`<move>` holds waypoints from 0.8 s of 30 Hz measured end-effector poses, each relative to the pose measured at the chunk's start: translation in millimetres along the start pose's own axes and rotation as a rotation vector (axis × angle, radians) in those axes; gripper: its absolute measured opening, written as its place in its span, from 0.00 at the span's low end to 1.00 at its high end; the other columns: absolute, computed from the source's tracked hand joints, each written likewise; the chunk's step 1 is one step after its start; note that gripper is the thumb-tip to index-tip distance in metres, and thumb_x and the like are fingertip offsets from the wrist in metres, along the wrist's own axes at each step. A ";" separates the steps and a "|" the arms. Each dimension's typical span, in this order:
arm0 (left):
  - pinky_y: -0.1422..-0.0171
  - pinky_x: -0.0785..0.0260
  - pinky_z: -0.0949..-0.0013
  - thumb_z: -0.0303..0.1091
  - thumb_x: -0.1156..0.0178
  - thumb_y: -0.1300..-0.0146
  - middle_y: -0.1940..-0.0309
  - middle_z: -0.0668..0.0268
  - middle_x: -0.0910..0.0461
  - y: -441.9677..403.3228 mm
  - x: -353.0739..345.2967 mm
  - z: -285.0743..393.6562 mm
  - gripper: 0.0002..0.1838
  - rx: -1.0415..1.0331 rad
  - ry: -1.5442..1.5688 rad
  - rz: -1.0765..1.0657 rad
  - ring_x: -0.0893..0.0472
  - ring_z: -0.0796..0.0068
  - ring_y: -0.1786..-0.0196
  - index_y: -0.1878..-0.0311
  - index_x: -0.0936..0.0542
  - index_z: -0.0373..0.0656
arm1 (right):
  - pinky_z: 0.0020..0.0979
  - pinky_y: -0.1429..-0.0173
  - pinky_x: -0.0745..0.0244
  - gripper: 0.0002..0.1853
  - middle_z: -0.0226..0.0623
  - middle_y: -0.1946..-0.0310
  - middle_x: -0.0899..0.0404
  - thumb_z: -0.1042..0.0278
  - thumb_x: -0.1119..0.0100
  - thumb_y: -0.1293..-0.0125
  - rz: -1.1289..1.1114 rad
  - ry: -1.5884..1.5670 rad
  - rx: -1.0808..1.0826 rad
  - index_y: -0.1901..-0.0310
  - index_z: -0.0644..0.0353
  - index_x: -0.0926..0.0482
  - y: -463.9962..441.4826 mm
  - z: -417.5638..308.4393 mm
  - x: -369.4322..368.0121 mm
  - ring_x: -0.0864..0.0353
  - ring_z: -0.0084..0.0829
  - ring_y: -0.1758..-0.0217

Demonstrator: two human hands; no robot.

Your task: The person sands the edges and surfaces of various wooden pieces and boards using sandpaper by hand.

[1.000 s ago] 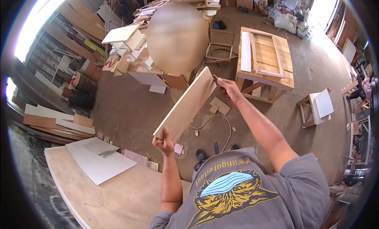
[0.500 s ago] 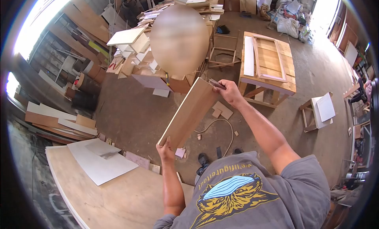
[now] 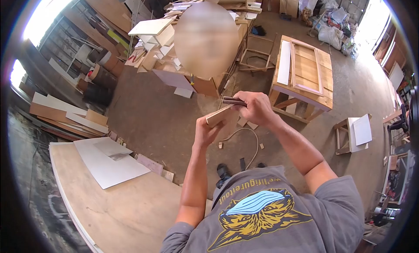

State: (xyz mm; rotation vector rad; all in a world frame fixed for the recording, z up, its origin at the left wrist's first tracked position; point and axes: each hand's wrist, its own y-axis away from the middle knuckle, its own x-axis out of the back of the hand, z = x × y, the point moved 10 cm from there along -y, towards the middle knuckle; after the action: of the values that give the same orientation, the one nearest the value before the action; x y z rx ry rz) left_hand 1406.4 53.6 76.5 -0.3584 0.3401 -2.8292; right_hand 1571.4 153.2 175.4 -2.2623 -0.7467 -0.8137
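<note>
A flat wooden board [image 3: 219, 116] is in my left hand [image 3: 207, 130], fingers wrapped round its edge. The board is turned so that I look along it at its pale narrow end, and most of its face is hidden. My right hand [image 3: 256, 108] is closed at the board's far side, pinching a thin dark brown folded strip [image 3: 234, 101] whose ends stick out to the left. Whether that strip is sandpaper or thin wood I cannot tell. Both hands are close together in front of my chest, above the floor.
To the left, a large pale tabletop [image 3: 126, 200] carries white sheets [image 3: 109, 163]. A wooden table [image 3: 325, 74] with a frame [image 3: 317, 85] stands ahead right, near a small stool [image 3: 345, 137]. Offcuts are piled on a bench [image 3: 205, 85]. A hose [image 3: 255, 144] lies on the floor.
The board has swung from lying lengthwise away from me to nearly end-on. My left hand has risen and moved right, closer to my right hand, which still grips the dark strip.
</note>
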 end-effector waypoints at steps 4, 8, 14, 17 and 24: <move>0.58 0.23 0.66 0.32 0.26 0.29 0.67 0.59 0.12 -7.3 -9.1 23.2 0.09 -0.122 -0.233 0.123 0.13 0.71 0.65 0.50 0.08 0.40 | 0.42 0.52 0.16 0.13 0.42 0.55 0.08 0.62 0.30 0.27 0.055 -0.038 -0.049 0.44 0.51 0.13 7.8 14.1 0.1 0.08 0.47 0.53; 0.61 0.22 0.62 0.33 0.25 0.31 0.67 0.58 0.12 1.5 -17.1 12.1 0.08 -0.176 -0.306 0.170 0.12 0.61 0.67 0.53 0.08 0.41 | 0.42 0.47 0.15 0.17 0.43 0.50 0.08 0.61 0.37 0.21 -0.021 -0.290 -0.090 0.34 0.48 0.16 23.7 -6.4 -23.6 0.08 0.49 0.48; 0.62 0.21 0.55 0.32 0.27 0.34 0.69 0.56 0.13 15.4 -12.5 12.4 0.04 -0.266 -0.507 0.218 0.14 0.50 0.67 0.61 0.11 0.43 | 0.43 0.48 0.15 0.14 0.44 0.53 0.08 0.65 0.38 0.22 0.033 -0.170 -0.057 0.40 0.50 0.10 23.9 1.4 -45.0 0.08 0.49 0.52; 0.61 0.20 0.54 0.34 0.27 0.34 0.70 0.57 0.13 23.2 -6.6 4.9 0.05 -0.279 -0.623 0.197 0.14 0.52 0.67 0.61 0.10 0.44 | 0.43 0.48 0.16 0.14 0.45 0.56 0.08 0.63 0.38 0.23 -0.097 -0.100 -0.181 0.41 0.52 0.10 23.6 9.8 -61.8 0.09 0.48 0.53; 0.62 0.21 0.55 0.34 0.26 0.36 0.70 0.60 0.12 41.6 4.5 1.5 0.04 -0.334 -0.669 0.229 0.13 0.54 0.68 0.64 0.11 0.46 | 0.41 0.48 0.16 0.14 0.45 0.54 0.08 0.61 0.38 0.22 -0.154 -0.249 -0.178 0.43 0.52 0.08 24.6 10.2 -95.0 0.08 0.47 0.50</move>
State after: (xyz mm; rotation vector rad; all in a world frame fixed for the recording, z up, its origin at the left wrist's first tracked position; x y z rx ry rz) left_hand 1412.3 13.1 67.9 -1.2012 0.6463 -2.2527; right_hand 1529.6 116.3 93.9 -2.5208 -1.0078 -0.6983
